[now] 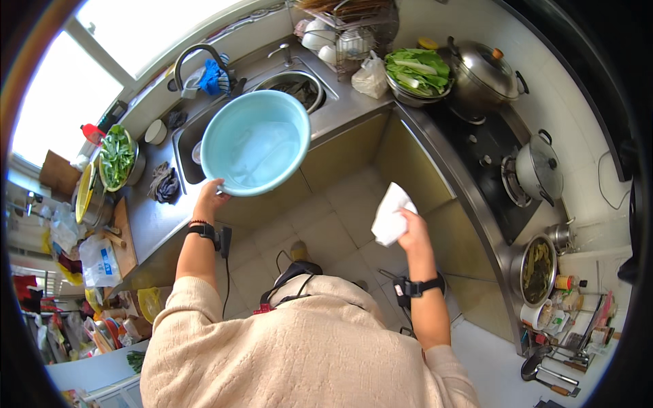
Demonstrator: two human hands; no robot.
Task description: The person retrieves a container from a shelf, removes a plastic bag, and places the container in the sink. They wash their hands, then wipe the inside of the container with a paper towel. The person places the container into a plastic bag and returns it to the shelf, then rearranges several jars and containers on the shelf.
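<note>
My left hand (213, 195) grips the near rim of a light-blue plastic basin (255, 145). The basin is tilted so its inside faces me, and it hangs over the front edge of the sink counter, covering part of the sink. A folded white cloth or paper towel (392, 214) is held in my right hand (414, 229), out over the floor to the right of the basin. Partly hidden behind the basin are the steel sink basin (187, 158) and a round sink bowl (301, 91) with dark leafy matter in it.
Green leaves fill a bowl (117, 158) at the left and another (418, 74) by the corner. A lidded steel pot (482, 76) and a smaller lidded pot (541, 166) stand on the gas hob (474, 148). A wooden cutting board (124, 229) lies left, near a dark rag (164, 183).
</note>
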